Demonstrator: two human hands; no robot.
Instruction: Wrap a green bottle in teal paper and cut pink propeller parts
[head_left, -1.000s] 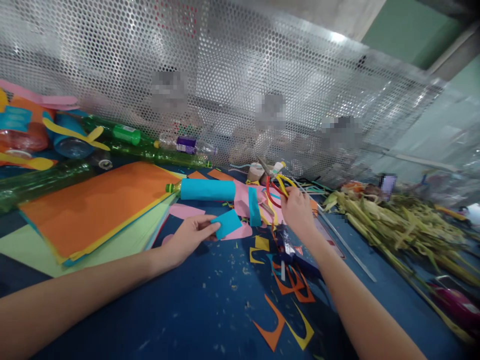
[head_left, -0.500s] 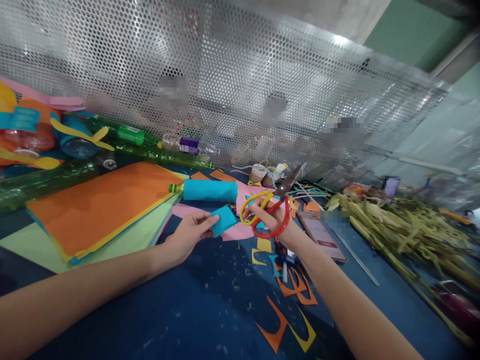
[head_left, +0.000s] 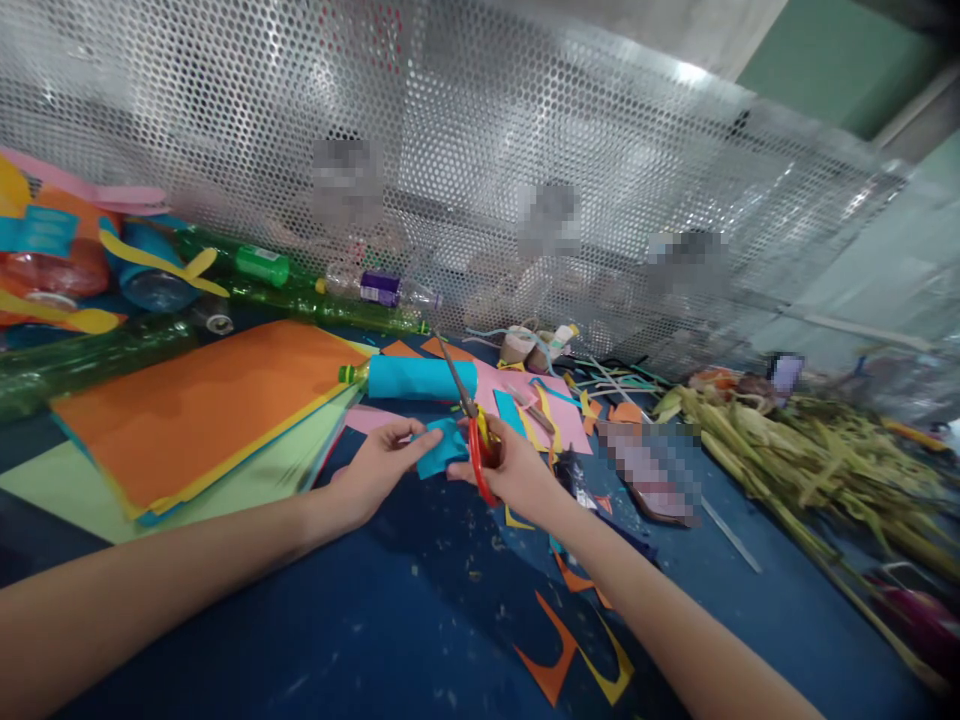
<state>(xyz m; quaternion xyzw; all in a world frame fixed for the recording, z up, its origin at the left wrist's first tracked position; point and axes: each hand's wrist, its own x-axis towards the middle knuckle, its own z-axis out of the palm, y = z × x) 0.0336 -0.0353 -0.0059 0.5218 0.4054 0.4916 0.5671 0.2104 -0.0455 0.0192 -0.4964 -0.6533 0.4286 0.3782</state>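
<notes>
A small piece of blue paper (head_left: 439,452) is pinched between the thumb and fingers of my left hand (head_left: 381,462). My right hand (head_left: 517,468) is closed around the red and yellow handles of a pair of scissors (head_left: 466,400), whose blades point up and away from me. Fingers of that same hand reach the right side of the blue paper. Just beyond both hands lies a bottle wrapped in blue paper (head_left: 421,378), its green cap to the left. Pink paper (head_left: 574,412) with cut scraps on it spreads to the right of the bottle.
Stacked coloured sheets (head_left: 217,410) lie at the left, with green bottles (head_left: 97,360) behind. Orange offcuts (head_left: 551,655) are strewn in front of my right forearm. A phone (head_left: 649,475) and dried husks (head_left: 817,470) lie right. A perforated metal screen (head_left: 465,130) stands behind the table.
My right hand has moved left to the blue paper, and the scissors have swung from pointing up-right to up-left. My left hand stays nearly in place, with the paper slightly turned.
</notes>
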